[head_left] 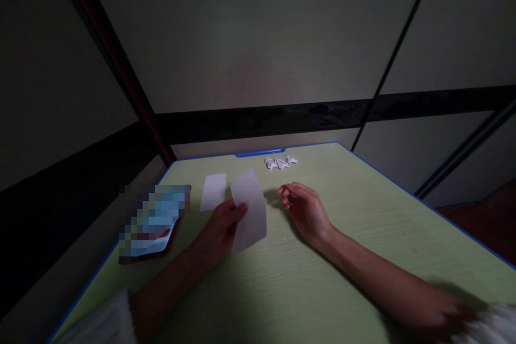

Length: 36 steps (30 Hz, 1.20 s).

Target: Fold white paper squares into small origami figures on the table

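Observation:
My left hand (223, 223) pinches a white sheet of paper (250, 215) between thumb and fingers, holding it tilted up above the table. The sheet bows slightly, and my other left fingers are hidden behind it. To the right of the paper, my right hand (308, 212) rests side-on with its fingers loosely curled and nothing visible in them. Behind my left hand a second white sheet (213, 192) lies flat. Beyond both hands, three small folded white paper figures (281, 163) stand close together near the far edge.
The light green table (387, 236) has a blue rim and a blue handle strip (260, 153) at its far side. A dark-red-edged device with a blurred screen (157, 220) lies at the left. Pale panels with a black band (262, 122) rise behind the table.

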Each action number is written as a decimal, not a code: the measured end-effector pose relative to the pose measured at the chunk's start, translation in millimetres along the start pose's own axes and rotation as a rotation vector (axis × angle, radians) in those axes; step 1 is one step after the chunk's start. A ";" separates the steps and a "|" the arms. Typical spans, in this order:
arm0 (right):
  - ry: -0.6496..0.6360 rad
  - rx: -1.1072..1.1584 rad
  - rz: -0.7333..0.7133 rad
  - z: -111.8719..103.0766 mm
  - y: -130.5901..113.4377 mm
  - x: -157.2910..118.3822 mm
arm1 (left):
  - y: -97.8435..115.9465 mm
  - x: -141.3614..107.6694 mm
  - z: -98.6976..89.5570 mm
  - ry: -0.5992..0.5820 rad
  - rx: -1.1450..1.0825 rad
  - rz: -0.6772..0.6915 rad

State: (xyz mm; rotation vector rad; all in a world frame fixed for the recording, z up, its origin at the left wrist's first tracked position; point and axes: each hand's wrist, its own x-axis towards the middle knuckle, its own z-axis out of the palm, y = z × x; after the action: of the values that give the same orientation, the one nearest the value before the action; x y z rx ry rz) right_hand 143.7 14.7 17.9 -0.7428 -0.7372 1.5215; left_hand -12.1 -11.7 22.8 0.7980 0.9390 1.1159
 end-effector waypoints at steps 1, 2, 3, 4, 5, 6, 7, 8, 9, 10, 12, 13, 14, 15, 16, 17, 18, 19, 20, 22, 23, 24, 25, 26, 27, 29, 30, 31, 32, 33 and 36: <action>0.045 0.059 0.029 -1.9 -1.4 1.8 | 1.3 -2.2 1.6 -0.035 -0.022 -0.042; 0.085 0.110 0.062 -3.7 -2.5 3.4 | 2.1 -4.2 3.0 -0.059 -0.033 -0.071; 0.116 0.147 0.086 -5.4 -3.4 4.7 | 2.4 -5.7 4.1 -0.072 -0.037 -0.081; 0.136 0.167 0.094 -6.7 -4.1 5.8 | 2.5 -6.6 4.8 -0.074 -0.037 -0.086; 0.143 0.165 0.083 -7.6 -4.6 6.6 | 2.3 -6.9 5.2 -0.066 -0.035 -0.082; 0.133 0.144 0.046 -8.0 -5.0 7.1 | 2.1 -6.6 5.1 -0.052 -0.036 -0.073; 0.107 0.104 -0.013 -8.0 -5.3 7.4 | 1.8 -5.7 4.7 -0.037 -0.042 -0.064; 0.063 0.048 -0.087 -7.7 -5.7 7.3 | 1.6 -4.3 4.1 -0.019 -0.054 -0.051; 0.005 -0.021 -0.167 -7.2 -6.3 6.9 | 1.4 -2.7 3.3 -0.002 -0.069 -0.037; -0.063 -0.103 -0.239 -6.7 -6.8 6.1 | 1.3 -0.8 2.3 0.018 -0.083 -0.023; -0.210 -0.279 -0.346 -6.0 -8.2 3.3 | 0.8 2.8 0.2 0.063 -0.103 -0.001; -0.279 -0.363 -0.379 -5.8 -8.8 1.4 | 0.3 4.5 -0.9 0.081 -0.106 0.005; -0.344 -0.439 -0.401 -5.7 -9.3 -0.6 | -0.5 6.0 -2.0 0.089 -0.102 0.008; -0.403 -0.502 -0.420 -5.6 -9.8 -2.7 | -1.5 7.3 -3.1 0.089 -0.092 0.010; -0.452 -0.557 -0.434 -5.6 -10.1 -4.7 | -2.6 8.3 -4.2 0.085 -0.075 0.014; -0.490 -0.600 -0.447 -5.5 -10.3 -6.4 | -3.7 9.1 -5.1 0.076 -0.049 0.025; -0.515 -0.636 -0.454 -5.3 -10.3 -7.6 | -4.7 9.5 -5.9 0.064 -0.008 0.039; -0.524 -0.660 -0.458 -5.1 -10.1 -8.4 | -5.6 9.7 -6.3 0.045 0.047 0.058; -0.521 -0.672 -0.457 -4.9 -9.8 -8.6 | -6.4 9.5 -6.4 0.024 0.114 0.079; -0.478 -0.664 -0.450 -4.5 -8.2 -7.6 | -7.7 8.0 -5.4 -0.023 0.253 0.116; -0.446 -0.640 -0.444 -4.3 -7.0 -6.7 | -8.4 6.9 -4.4 -0.043 0.311 0.128; -0.411 -0.608 -0.433 -4.1 -5.5 -5.8 | -9.2 5.5 -3.1 -0.056 0.356 0.135; -0.377 -0.569 -0.411 -3.8 -3.9 -5.0 | -10.2 3.9 -1.6 -0.062 0.388 0.140; -0.346 -0.526 -0.377 -3.4 -2.2 -4.4 | -11.2 2.3 -0.2 -0.070 0.415 0.143; -0.316 -0.481 -0.333 -2.8 -0.6 -4.2 | -12.2 0.8 1.2 -0.082 0.438 0.143; -0.258 -0.401 -0.237 -1.4 2.1 -4.8 | -14.0 -1.5 3.1 -0.118 0.482 0.133; -0.230 -0.364 -0.196 -0.5 2.9 -5.5 | -14.6 -2.2 3.7 -0.139 0.504 0.127; -0.207 -0.328 -0.162 0.5 3.4 -6.3 | -14.9 -2.6 4.1 -0.156 0.523 0.121; -0.191 -0.294 -0.135 1.4 3.6 -7.0 | -15.0 -2.7 4.3 -0.170 0.540 0.116; -0.182 -0.264 -0.113 2.2 3.5 -7.7 | -15.0 -2.5 4.3 -0.181 0.552 0.115; -0.159 -0.217 -0.060 3.7 2.8 -8.9 | -15.4 -1.9 3.9 -0.222 0.580 0.115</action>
State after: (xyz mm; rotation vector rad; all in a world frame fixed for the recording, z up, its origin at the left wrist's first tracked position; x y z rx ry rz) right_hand 139.7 5.5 18.1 -0.7583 -1.0470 1.4726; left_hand -3.1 -17.8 11.0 1.4324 1.0487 0.8307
